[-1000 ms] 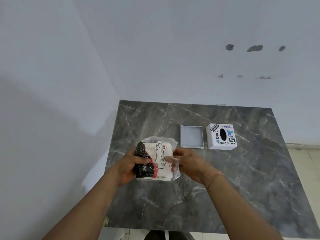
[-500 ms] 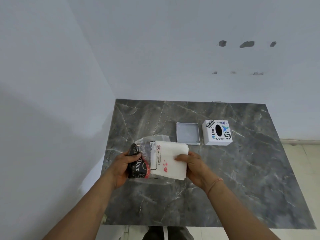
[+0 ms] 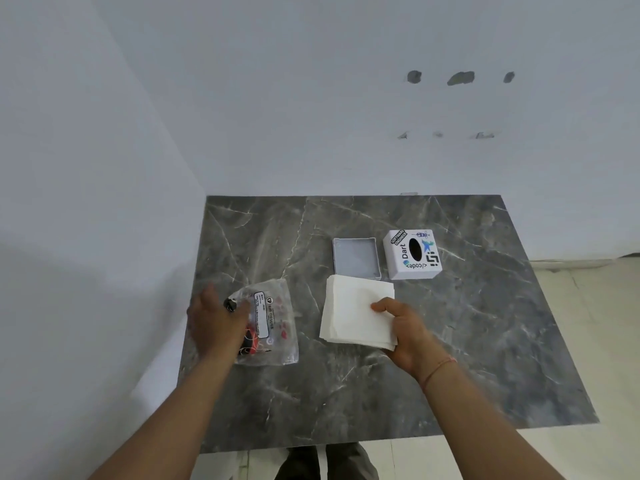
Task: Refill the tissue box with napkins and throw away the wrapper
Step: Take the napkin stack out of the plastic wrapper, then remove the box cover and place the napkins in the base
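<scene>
The napkin stack has just come clear of the wrapper — so unpacking is done and we can turn to loading. Our right hand pinches the stack at its near right corner, just in front of the open grey box base. Left of the stack, our left hand grips the emptied wrapper against the marble table. We count one stack, one wrapper, one base, and — right of the base — one stickered box cover.

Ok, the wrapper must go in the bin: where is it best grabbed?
The wrapper lies flat and limp beside the left hand. Likely best: grip its crumpled left end from above and bunch it, since flat film offers no edge.
</scene>
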